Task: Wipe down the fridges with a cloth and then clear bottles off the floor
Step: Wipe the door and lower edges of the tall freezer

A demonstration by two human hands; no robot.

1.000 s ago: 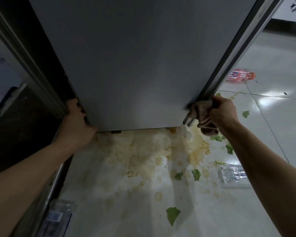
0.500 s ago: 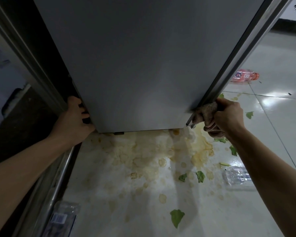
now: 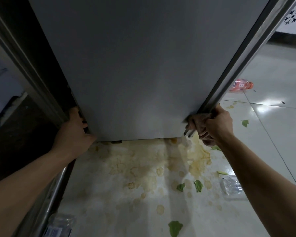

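A grey fridge (image 3: 138, 69) fills the upper middle of the view, its bottom edge just above the stained floor. My left hand (image 3: 73, 132) grips the fridge's lower left edge. My right hand (image 3: 217, 124) holds a brownish cloth (image 3: 197, 124) bunched against the metal strip at the fridge's lower right corner. A red-labelled bottle (image 3: 241, 85) lies on the tiles to the far right. A clear crushed bottle (image 3: 231, 184) lies beside my right forearm. Another clear bottle with a blue label (image 3: 60, 225) lies at the bottom left.
A second fridge with a metal frame (image 3: 24, 71) stands to the left, separated by a dark gap. Yellowish dried spill marks (image 3: 135, 166) and green leaf scraps (image 3: 175, 228) cover the white floor tiles below the fridge. Open tiled floor extends to the right.
Both hands keep their hold on the fridge's lower corners. My right hand with the cloth has shifted slightly up along the metal strip; the view has tilted a little.
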